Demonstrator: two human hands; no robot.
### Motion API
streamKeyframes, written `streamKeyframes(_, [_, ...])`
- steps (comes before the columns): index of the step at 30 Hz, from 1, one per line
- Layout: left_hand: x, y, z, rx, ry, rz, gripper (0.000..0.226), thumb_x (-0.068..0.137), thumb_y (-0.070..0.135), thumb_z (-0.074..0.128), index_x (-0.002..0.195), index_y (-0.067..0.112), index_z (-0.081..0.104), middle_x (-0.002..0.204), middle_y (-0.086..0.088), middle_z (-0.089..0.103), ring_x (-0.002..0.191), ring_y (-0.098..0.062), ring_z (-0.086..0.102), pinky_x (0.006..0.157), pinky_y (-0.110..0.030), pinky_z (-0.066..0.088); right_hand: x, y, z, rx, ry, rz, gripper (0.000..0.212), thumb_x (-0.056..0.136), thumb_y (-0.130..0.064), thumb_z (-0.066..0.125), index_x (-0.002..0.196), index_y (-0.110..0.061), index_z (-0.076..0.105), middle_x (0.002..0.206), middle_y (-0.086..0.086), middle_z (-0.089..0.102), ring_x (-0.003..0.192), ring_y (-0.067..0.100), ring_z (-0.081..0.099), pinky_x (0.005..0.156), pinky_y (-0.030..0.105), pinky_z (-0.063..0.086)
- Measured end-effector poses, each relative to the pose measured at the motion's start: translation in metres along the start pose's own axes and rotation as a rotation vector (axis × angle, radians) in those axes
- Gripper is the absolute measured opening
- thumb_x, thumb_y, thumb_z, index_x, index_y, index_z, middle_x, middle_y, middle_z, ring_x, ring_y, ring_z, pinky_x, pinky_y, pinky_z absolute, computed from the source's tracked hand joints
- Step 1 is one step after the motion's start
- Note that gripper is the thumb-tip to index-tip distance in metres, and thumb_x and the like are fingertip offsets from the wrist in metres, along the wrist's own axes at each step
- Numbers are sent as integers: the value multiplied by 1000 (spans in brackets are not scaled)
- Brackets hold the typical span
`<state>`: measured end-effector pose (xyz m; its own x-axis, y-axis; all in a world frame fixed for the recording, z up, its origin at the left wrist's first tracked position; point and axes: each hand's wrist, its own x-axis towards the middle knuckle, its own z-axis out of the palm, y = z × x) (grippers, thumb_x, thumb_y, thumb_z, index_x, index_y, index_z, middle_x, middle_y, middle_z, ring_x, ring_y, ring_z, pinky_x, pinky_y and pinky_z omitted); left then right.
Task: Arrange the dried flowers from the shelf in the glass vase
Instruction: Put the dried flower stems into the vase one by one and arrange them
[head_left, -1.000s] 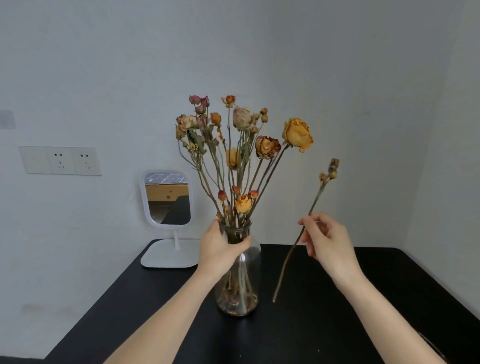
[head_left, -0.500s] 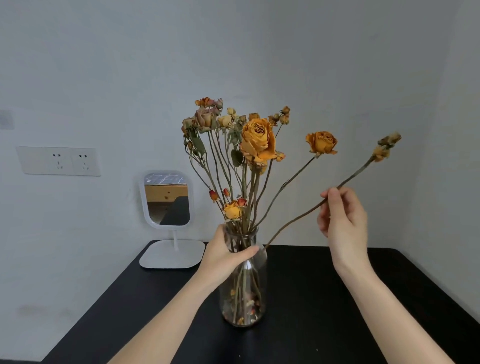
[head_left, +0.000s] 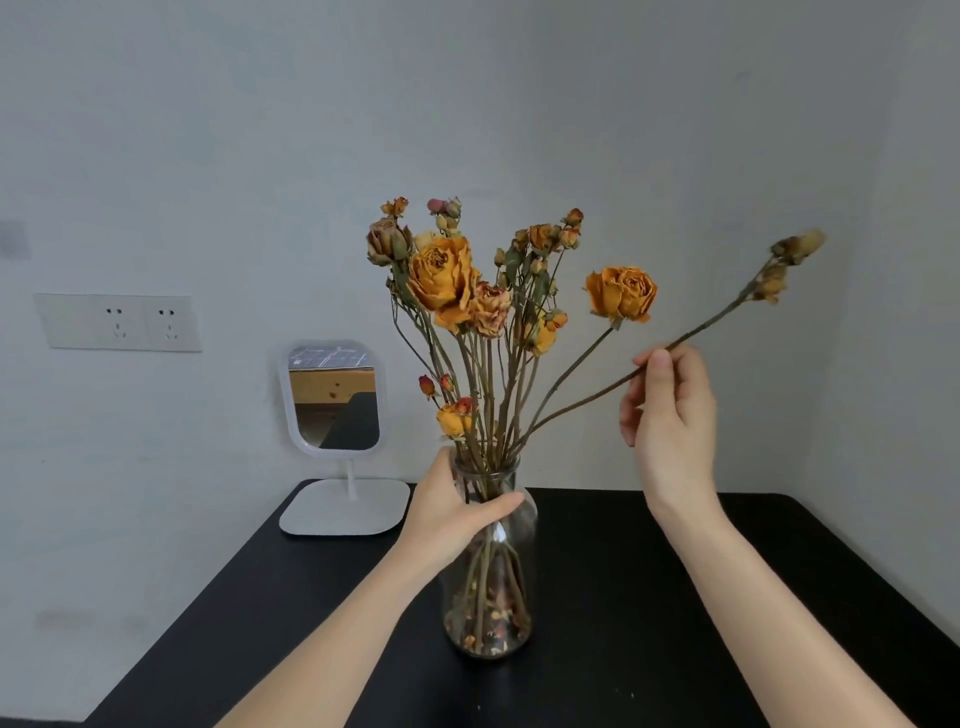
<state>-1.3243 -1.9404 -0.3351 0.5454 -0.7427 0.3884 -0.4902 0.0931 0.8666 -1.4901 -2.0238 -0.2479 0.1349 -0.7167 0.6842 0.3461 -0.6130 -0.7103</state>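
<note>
**A:** One stem matters now, doesn't it? Where does it lie?

**B:** Yes, the long stem (head_left: 582, 401). The right hand (head_left: 672, 415) pinches it between thumb and fingertips, roughly midway along. Its long axis slants. The lower end runs down and left toward the mouth (head_left: 485, 465) of the glass vase (head_left: 491, 597). The bud cluster (head_left: 795, 248) sits up and far out to the right, beyond the hand.

**A:** And the vase itself?

**B:** Upright on the black bench (head_left: 675, 597), near the middle. The left hand (head_left: 452, 519) is wrapped round its neck and shoulder, thumb across the front of the glass. The other dried flowers (head_left: 444, 280) stand in it, mostly upright, with one orange rose (head_left: 621, 293) leaning right.

**A:** Is the stem's foot inside the glass?

**B:** It seems to reach the mouth, but it is lost among the other stalks there. I can't say how deep it goes.

**A:** So what does the coming move turn on?

**B:** As I judge it, the tilt. This stem lies much flatter than the bunch. The right hand is the only one on it and sits up and right of the mouth. It would have to swing the top leftward toward vertical, then feed the stem down. The left hand is nearer the mouth, but it is occupied with the vase.
</note>
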Motion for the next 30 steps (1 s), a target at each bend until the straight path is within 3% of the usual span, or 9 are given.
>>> streamKeyframes(7, [5, -7, 1, 17, -16, -37, 46, 67, 32, 79, 96, 46, 45, 102, 21, 58, 99, 2, 54, 76, -13, 42, -1, 8, 13, -144, -240, -7, 19, 97, -20, 42, 85, -24, 56, 70, -7, 52, 61, 2, 50, 54, 18, 40])
streamKeyframes(12, [8, -6, 0, -3, -60, -72, 45, 65, 30, 77, 95, 45, 46, 95, 25, 58, 90, 12, 55, 62, -7, 42, -1, 12, 22, -355, -410, -54, 15, 92, -25, 53, 80, -29, 61, 65, -12, 55, 65, -10, 53, 52, 8, 41])
streamKeyframes(16, [10, -3, -6, -22, -152, -84, 49, 67, 32, 77, 101, 45, 45, 102, 25, 57, 93, 13, 53, 67, -6, 42, -2, 17, 29, -492, -495, -37, 16, 90, -25, 59, 85, -16, 71, 64, -15, 56, 61, -5, 55, 54, 6, 40])
streamKeyframes(19, [7, -3, -2, -39, -64, -23, 66, 54, 49, 80, 110, 39, 47, 111, 16, 59, 106, 1, 55, 88, -21, 46, -5, 25, 34, -603, -558, -21, 16, 89, -27, 60, 88, -16, 72, 66, -16, 54, 59, -1, 51, 56, 10, 35])
streamKeyframes(21, [5, -2, 1, -23, 26, 10, 66, 49, 53, 79, 105, 41, 47, 109, 15, 58, 105, -2, 55, 90, -26, 45, -7, 27, 35, -634, -570, -3, 16, 89, -28, 61, 90, -16, 72, 64, -16, 51, 56, -1, 49, 54, 12, 34])
streamKeyframes(23, [4, -2, 1, -3, 64, 19, 66, 48, 53, 80, 102, 42, 44, 106, 19, 57, 102, 1, 55, 86, -22, 45, -7, 25, 36, -600, -538, 10, 16, 88, -31, 62, 90, -18, 70, 63, -12, 55, 54, 1, 50, 51, 12, 36])
streamKeyframes(27, [6, -7, -1, 50, 73, 15, 77, 52, 53, 79, 117, 33, 43, 102, 25, 55, 98, 7, 52, 80, -15, 42, -4, 15, 35, -426, -372, 4, 8, 87, -29, 62, 87, -22, 65, 62, -8, 62, 51, 1, 57, 47, 8, 44])
streamKeyframes(30, [6, -10, 0, 61, 58, -18, 64, 51, 56, 73, 106, 41, 45, 98, 27, 57, 94, 10, 53, 77, -14, 42, -5, 13, 36, -409, -357, 15, 13, 86, -30, 64, 80, -18, 67, 62, -8, 62, 50, 2, 56, 48, 9, 45])
